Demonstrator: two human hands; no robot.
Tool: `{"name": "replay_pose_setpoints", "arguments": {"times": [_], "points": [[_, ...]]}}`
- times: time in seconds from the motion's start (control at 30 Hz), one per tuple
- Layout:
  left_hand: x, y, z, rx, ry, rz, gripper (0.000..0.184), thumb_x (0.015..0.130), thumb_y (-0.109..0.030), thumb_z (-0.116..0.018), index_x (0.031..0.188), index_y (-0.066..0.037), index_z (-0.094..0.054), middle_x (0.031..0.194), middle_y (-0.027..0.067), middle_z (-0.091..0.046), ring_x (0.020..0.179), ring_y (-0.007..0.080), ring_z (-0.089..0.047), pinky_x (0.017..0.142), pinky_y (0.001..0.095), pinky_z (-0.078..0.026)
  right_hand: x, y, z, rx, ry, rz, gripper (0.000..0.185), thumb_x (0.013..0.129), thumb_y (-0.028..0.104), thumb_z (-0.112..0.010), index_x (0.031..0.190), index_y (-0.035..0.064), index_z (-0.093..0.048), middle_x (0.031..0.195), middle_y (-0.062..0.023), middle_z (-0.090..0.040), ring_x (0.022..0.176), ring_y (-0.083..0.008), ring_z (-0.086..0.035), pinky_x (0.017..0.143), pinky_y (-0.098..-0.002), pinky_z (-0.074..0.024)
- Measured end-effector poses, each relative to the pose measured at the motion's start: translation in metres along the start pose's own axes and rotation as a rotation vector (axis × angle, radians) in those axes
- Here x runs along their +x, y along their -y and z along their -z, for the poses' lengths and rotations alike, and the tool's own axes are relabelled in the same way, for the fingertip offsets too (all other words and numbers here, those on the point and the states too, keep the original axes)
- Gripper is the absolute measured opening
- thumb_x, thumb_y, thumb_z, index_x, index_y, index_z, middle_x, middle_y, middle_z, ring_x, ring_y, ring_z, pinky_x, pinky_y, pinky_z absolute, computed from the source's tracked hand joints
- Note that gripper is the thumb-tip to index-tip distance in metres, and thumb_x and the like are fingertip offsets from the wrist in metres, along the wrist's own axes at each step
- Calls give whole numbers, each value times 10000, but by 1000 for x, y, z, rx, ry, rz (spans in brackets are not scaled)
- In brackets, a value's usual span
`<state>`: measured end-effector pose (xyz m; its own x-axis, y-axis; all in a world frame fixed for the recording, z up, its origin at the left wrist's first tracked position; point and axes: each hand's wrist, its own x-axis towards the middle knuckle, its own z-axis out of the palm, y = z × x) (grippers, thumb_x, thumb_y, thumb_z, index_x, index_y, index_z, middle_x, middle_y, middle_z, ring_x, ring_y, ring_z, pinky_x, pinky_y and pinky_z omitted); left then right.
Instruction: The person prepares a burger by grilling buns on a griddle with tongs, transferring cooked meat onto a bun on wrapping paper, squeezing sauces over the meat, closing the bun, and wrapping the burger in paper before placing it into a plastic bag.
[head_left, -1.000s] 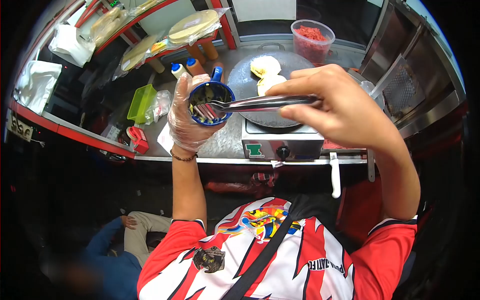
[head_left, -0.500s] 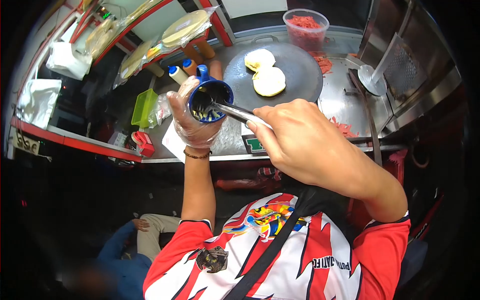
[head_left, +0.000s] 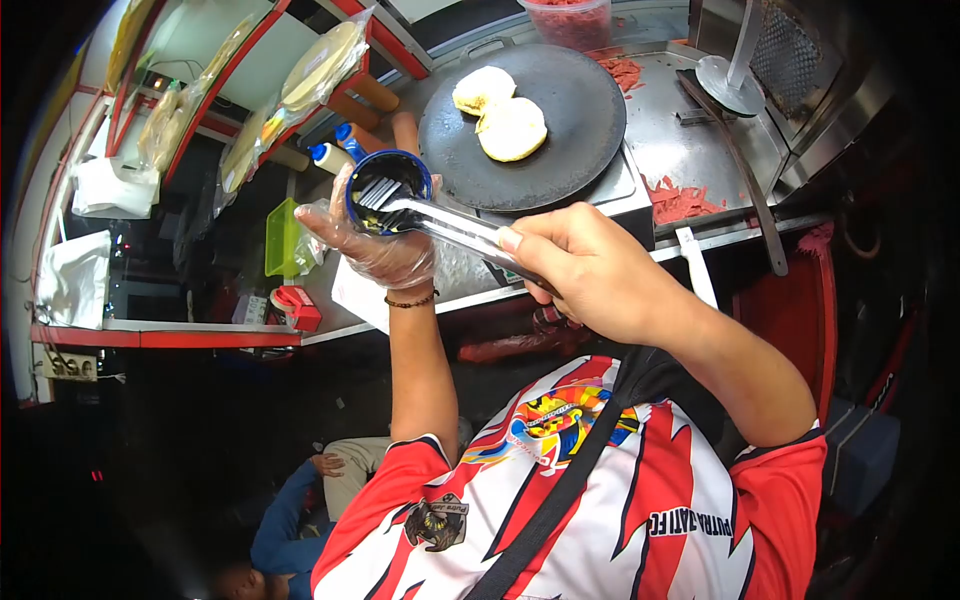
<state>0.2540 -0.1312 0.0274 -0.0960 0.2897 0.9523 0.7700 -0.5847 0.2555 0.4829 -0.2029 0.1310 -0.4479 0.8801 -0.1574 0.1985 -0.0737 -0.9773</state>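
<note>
My left hand (head_left: 372, 245), in a clear plastic glove, is wrapped round a blue mug (head_left: 427, 180). The mug's mouth faces me, with its handle on the far side. Inside, the contents are dark and partly hidden. My bare right hand (head_left: 595, 275) grips metal tongs (head_left: 460, 226), whose slotted tip reaches into the mug. Behind the mug, two round pale buns (head_left: 512, 129) touch each other on the dark round griddle (head_left: 580, 105).
Squeeze bottles (head_left: 328, 157) and a green basket (head_left: 282, 238) stand at left. Shredded red food fills a clear tub (head_left: 570, 25) and lies on the steel tray (head_left: 665, 130). A long dark tool (head_left: 745, 175) rests across that tray. Another person (head_left: 285, 530) sits at lower left.
The view has shifted, so the griddle and buns appear farther left and higher. In my hands, the mug and tongs have moved slightly left; the tongs' slotted tip now shows more clearly inside the mug.
</note>
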Motion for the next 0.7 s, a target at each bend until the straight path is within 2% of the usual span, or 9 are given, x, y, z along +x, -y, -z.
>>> {"name": "replay_pose_setpoints", "arguments": {"times": [0.07, 0.13, 0.2, 0.3, 0.33, 0.43, 0.57, 0.6, 0.7], "points": [[-4, 6, -4, -29, -32, 82, 1415, 594, -167, -994, 1599, -74, -3, 1293, 202, -562, 1156, 310, -607, 993, 396, -500, -2, -11, 2, 108, 33, -12, 463, 1026, 344, -503, 735, -5, -594, 588, -36, -538, 547, -118, -482, 546, -357, -395], [-4, 7, -3, 37, -12, 72, 1419, 596, -194, -994, 1599, -70, 3, 1296, 202, -560, 1152, 305, -609, 1000, 389, -494, -10, -10, 5, 227, 23, -81, 444, 1029, 335, -498, 750, 0, -588, 583, -28, -518, 553, -113, -474, 543, -345, -392], [-2, 12, 0, 86, 9, 25, 1424, 607, -241, -989, 1602, -71, 17, 1302, 201, -555, 1160, 303, -605, 1013, 388, -485, -11, -10, 12, 100, -24, 3, 358, 1008, 282, -539, 841, -20, -635, 613, -67, -551, 556, -167, -548, 556, -363, -434], [0, 15, 0, -145, -32, 159, 1412, 621, -264, -978, 1598, -55, 20, 1293, 192, -571, 1172, 302, -603, 1053, 404, -454, -5, -14, 5, -518, -387, 541, 297, 966, 224, -593, 939, -62, -670, 716, -145, -631, 597, -266, -631, 594, -413, -479], [4, 14, 3, -65, 13, 106, 1405, 624, -267, -975, 1594, -42, 16, 1281, 177, -591, 1168, 297, -611, 1081, 414, -427, -10, 1, 10, -658, -293, 486, 295, 922, 176, -631, 1047, -88, -673, 819, -200, -658, 675, -345, -671, 618, -440, -524], [12, 13, 10, 94, 113, -37, 1397, 632, -261, -968, 1584, -23, 26, 1257, 150, -626, 1156, 285, -631, 1111, 428, -399, -4, 10, 3, -938, -317, 530, 318, 917, 166, -650, 1158, -40, -666, 824, -152, -609, 687, -320, -651, 610, -412, -516], [6, 12, 11, 1, 127, -92, 1385, 650, -134, -943, 1590, -58, 70, 1243, 136, -629, 1176, 335, -634, 1055, 437, -476, 5, 18, -5, -1031, -303, 634, 157, 805, 72, -649, 899, -53, -647, 812, -183, -641, 692, -349, -695, 594, -417, -574], [3, 15, 9, 1, 113, -110, 1401, 636, -193, -962, 1593, -65, 55, 1271, 151, -612, 1160, 283, -633, 1037, 436, -475, 6, 19, -7, -1025, -282, 627, 165, 789, 69, -646, 895, -57, -648, 813, -186, -645, 694, -353, -695, 597, -422, -575], [0, 14, 9, -50, 113, -161, 1405, 633, -163, -961, 1599, -93, 57, 1282, 151, -598, 1166, 293, -628, 1042, 432, -476, 6, 17, -12, -993, -232, 589, 176, 776, 74, -634, 883, -62, -658, 812, -199, -655, 705, -363, -692, 614, -434, -576]]}}
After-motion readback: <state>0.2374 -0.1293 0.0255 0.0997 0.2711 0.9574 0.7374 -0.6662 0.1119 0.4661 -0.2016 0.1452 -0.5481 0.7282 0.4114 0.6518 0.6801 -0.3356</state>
